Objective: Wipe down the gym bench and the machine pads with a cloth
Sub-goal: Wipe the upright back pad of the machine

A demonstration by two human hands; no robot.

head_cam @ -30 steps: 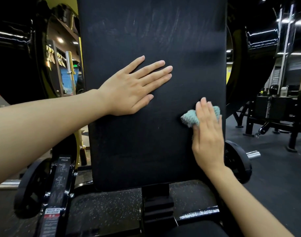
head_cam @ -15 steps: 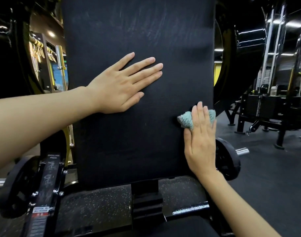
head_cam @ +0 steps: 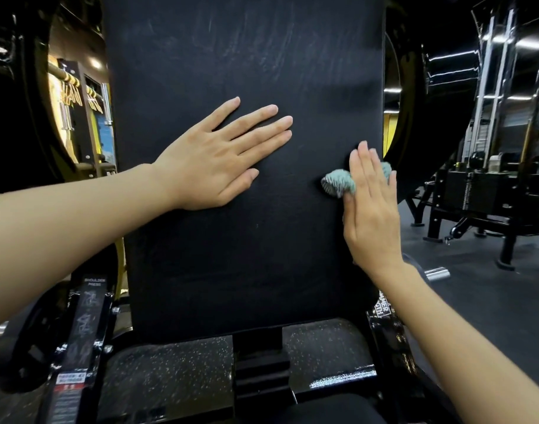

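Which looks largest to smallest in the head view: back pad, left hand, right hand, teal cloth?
1. back pad
2. left hand and right hand, about alike, unranked
3. teal cloth, partly hidden under the right hand

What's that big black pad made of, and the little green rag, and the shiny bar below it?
The pad looks like black vinyl or faux leather over padding: matte, with pale wipe streaks near the top. The rag seems to be a teal knitted or terry fabric, ribbed and bunched. The bar appears to be glossy black painted metal, given its sharp highlights.
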